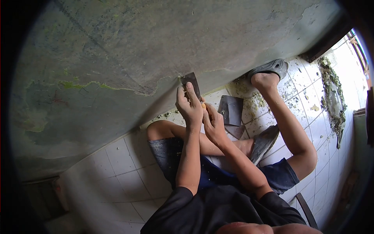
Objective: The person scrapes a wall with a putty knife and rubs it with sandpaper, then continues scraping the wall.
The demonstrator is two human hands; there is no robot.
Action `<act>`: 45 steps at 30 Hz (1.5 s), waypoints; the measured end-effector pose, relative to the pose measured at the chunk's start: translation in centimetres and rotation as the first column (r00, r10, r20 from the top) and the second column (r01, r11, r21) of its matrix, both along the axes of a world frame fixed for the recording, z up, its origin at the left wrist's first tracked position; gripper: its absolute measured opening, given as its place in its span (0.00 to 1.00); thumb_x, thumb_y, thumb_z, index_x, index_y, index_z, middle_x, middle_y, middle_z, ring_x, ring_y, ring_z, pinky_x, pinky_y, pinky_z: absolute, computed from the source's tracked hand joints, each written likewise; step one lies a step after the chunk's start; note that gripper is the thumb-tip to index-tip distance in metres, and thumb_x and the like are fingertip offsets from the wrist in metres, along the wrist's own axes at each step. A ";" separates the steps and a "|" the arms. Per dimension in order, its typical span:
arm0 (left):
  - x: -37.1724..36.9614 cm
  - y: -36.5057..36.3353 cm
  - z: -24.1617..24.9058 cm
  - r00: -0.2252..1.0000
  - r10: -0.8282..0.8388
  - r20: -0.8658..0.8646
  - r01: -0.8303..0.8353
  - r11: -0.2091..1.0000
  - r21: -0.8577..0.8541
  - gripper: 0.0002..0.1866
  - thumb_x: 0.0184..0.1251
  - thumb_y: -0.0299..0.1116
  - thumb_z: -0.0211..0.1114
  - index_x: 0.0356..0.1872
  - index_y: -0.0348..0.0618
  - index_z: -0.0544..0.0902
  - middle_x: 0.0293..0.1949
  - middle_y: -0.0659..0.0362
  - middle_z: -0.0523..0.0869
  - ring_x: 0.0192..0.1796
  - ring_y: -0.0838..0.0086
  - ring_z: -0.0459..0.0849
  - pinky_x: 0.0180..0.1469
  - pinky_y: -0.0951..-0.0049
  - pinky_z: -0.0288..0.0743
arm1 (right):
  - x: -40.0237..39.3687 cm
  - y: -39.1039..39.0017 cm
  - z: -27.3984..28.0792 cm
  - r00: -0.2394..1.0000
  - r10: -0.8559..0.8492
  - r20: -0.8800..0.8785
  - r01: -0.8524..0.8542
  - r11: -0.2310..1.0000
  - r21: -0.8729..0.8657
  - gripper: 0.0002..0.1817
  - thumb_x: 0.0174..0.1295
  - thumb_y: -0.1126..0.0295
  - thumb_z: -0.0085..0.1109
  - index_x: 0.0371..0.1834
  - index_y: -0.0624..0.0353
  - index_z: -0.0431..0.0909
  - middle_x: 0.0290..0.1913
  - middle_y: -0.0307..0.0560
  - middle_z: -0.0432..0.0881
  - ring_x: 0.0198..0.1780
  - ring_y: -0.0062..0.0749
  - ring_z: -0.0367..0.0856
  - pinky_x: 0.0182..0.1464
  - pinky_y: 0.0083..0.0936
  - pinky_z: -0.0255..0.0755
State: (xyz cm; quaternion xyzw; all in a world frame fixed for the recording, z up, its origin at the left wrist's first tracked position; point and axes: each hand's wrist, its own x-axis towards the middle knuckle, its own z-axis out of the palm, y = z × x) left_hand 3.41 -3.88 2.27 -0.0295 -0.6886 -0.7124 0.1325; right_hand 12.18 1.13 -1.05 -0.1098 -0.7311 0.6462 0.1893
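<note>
A scraper with a wide dark blade (191, 82) meets the grey-green wall (117, 46) at the edge of a patch of peeling paint. My left hand (189, 103) is closed on the blade, its thumb lying along the face. Just to the right and lower, my right hand (214, 124) wraps round the scraper's orange handle (203, 105), most of which its fingers hide. A jagged line of chipped paint (82, 84) runs across the wall to the left of the blade.
Dark sheets (231, 110) lie on the white tiled floor (122, 156) among paint flakes. My bent legs, in grey clogs (269, 69), are on the floor near the wall. Farther right lies a long heap of debris (334, 97). A dark strip (306, 210) is at the lower right.
</note>
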 end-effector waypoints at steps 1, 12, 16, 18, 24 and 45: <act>0.0 -0.3 -0.1 1.000 -0.016 -0.009 0.015 0.999 -0.031 0.19 0.85 0.42 0.56 0.34 0.37 0.75 0.19 0.58 0.81 0.19 0.73 0.84 0.20 0.73 0.73 | 0.0 0.3 0.2 0.997 0.061 0.052 -0.061 0.998 0.007 0.16 0.80 0.73 0.49 0.64 0.72 0.74 0.45 0.52 0.86 0.44 0.22 0.77 0.48 0.23 0.75; 1.0 -0.3 -2.0 0.999 -0.030 0.042 0.032 0.998 -0.050 0.22 0.85 0.43 0.55 0.30 0.37 0.73 0.19 0.58 0.79 0.21 0.72 0.84 0.24 0.72 0.73 | 0.7 0.0 -2.0 0.992 0.107 0.065 -0.080 0.941 -0.328 0.15 0.82 0.67 0.49 0.58 0.68 0.77 0.32 0.35 0.75 0.32 0.15 0.67 0.33 0.20 0.66; 0.9 -0.8 -2.1 0.998 -0.048 0.051 0.053 0.994 -0.095 0.22 0.85 0.42 0.56 0.28 0.37 0.71 0.17 0.57 0.78 0.20 0.71 0.85 0.23 0.71 0.73 | 0.8 -0.3 -1.9 0.986 0.144 0.082 -0.099 0.912 -0.399 0.14 0.83 0.67 0.48 0.57 0.67 0.78 0.31 0.33 0.73 0.30 0.14 0.64 0.31 0.19 0.62; 0.9 -0.7 -2.2 0.998 -0.044 0.033 0.047 0.994 -0.094 0.21 0.85 0.42 0.56 0.30 0.39 0.72 0.20 0.61 0.76 0.21 0.76 0.81 0.23 0.73 0.72 | 0.8 -0.3 -1.8 0.988 0.138 0.069 -0.099 0.909 -0.404 0.14 0.83 0.66 0.48 0.57 0.67 0.78 0.30 0.32 0.72 0.30 0.13 0.64 0.31 0.19 0.61; 0.6 -0.6 -2.1 1.000 -0.001 0.015 0.003 0.991 -0.135 0.23 0.85 0.41 0.56 0.26 0.38 0.70 0.15 0.57 0.77 0.19 0.70 0.85 0.21 0.70 0.71 | 0.4 -0.6 -2.8 0.998 0.063 0.013 -0.057 0.959 -0.277 0.14 0.81 0.69 0.50 0.56 0.70 0.78 0.31 0.39 0.77 0.32 0.18 0.70 0.34 0.22 0.68; 1.0 -0.5 -1.2 0.995 -0.029 0.092 0.033 0.999 -0.042 0.23 0.85 0.45 0.56 0.28 0.39 0.75 0.20 0.61 0.78 0.21 0.78 0.80 0.25 0.77 0.70 | 0.3 0.0 -1.2 0.989 0.101 0.104 -0.073 0.967 -0.244 0.14 0.81 0.69 0.50 0.58 0.70 0.78 0.36 0.42 0.82 0.36 0.20 0.74 0.39 0.24 0.73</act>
